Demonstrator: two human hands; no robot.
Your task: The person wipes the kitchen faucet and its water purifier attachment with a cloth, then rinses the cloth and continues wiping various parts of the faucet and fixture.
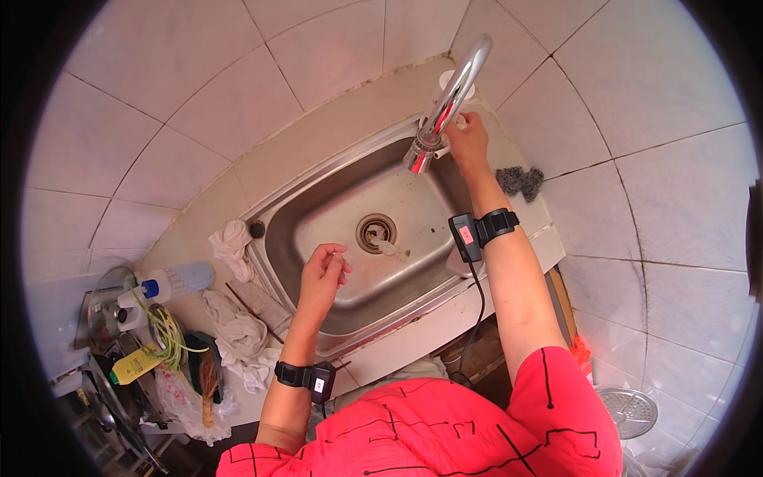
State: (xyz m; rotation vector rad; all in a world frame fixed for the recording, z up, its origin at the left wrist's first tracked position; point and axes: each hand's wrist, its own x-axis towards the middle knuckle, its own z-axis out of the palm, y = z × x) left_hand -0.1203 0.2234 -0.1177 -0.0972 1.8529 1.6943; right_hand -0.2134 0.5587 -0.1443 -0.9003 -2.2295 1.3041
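A stainless steel sink (334, 208) lies before me. My left hand (323, 274) hovers over its near left side, fingers loosely bent and apart, with nothing visible in them. My right hand (470, 143) reaches to the far right corner, behind the chrome gooseneck faucet (456, 89). Its fingers touch a small whitish thing (459, 122) near the faucet's base; the faucet partly covers this spot, so the grip is unclear. In the basin, a wet whitish scrap (387, 245) trails out of the drain (360, 234).
Dark steel-wool scourers (520, 181) lie on the right ledge. Crumpled cloths (238, 325), a clear plastic bottle with a blue cap (185, 281), a yellow bottle (136, 365), green stalks (170, 337) and a small brush (208, 381) crowd the left counter. Tiled walls (596, 107) border the sink.
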